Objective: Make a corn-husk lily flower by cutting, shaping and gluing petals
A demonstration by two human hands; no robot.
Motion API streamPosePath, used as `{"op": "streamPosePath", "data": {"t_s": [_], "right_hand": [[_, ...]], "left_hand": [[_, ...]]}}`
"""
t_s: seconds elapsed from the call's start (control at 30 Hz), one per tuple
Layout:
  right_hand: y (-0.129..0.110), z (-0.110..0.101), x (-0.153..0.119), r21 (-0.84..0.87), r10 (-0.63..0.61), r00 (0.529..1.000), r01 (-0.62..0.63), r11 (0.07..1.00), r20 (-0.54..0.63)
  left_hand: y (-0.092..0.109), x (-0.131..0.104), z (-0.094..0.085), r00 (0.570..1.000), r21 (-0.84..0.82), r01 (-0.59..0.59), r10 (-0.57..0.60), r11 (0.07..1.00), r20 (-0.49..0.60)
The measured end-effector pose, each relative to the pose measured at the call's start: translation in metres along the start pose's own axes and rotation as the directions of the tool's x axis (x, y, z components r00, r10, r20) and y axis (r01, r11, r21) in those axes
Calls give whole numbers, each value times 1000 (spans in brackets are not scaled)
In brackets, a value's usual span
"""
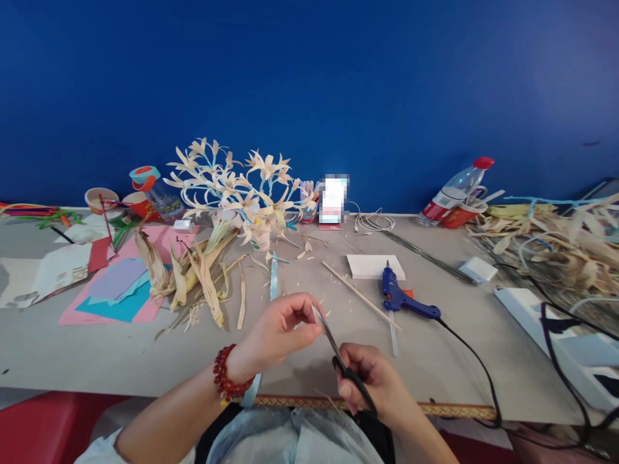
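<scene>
My left hand [290, 327], with a red bead bracelet at the wrist, pinches a small pale piece [318, 314] between thumb and fingers. Black-handled scissors [355, 380] are in my right hand [370, 377], their blades pointing up and left to the piece at my left fingertips. Whether the blades touch it is too small to tell. Behind my hands stands a bunch of pale husk flowers [242, 187] on light blue stems. Dried corn husks [206, 277] lie to the left of my left hand.
A blue glue gun [403, 298] rests on white card, its cord trailing right past a white power strip [556, 348]. A thin stick [360, 295] lies mid-table. Colored paper [116, 309] is at left; a lit phone [333, 201], leaning bottle [454, 192] and husk pile [570, 238] sit farther back.
</scene>
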State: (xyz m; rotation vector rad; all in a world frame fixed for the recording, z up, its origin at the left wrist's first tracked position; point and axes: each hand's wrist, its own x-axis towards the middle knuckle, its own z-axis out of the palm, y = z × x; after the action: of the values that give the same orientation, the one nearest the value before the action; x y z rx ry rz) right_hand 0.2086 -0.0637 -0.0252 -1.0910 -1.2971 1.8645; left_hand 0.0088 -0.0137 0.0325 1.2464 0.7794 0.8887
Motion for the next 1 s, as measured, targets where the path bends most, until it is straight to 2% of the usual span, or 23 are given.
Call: {"op": "streamPosePath", "data": {"t_s": [0.33, 0.8, 0.87, 0.93, 1.0], "right_hand": [[0, 0, -1, 5, -1, 1000, 1, 1000, 2], [5, -7, 1, -92, 14, 1000, -15, 996, -14], [3, -12, 3, -172, 24, 996, -38, 984, -82], [-1, -20, 6, -400, -36, 976, -54, 915, -214], [-4, -28, 9, -693, -145, 933, -135, 709, -329]], "left_hand": [[4, 0, 0, 1000, 29, 19, -20, 999, 24], [9, 3, -6, 994, 54, 44, -49, 998, 97], [6, 3, -9, 992, 26, 57, -59, 998, 109], [1, 4, -13, 991, -18, 78, -75, 997, 109], [-3, 5, -16, 990, -54, 102, -95, 993, 105]]}}
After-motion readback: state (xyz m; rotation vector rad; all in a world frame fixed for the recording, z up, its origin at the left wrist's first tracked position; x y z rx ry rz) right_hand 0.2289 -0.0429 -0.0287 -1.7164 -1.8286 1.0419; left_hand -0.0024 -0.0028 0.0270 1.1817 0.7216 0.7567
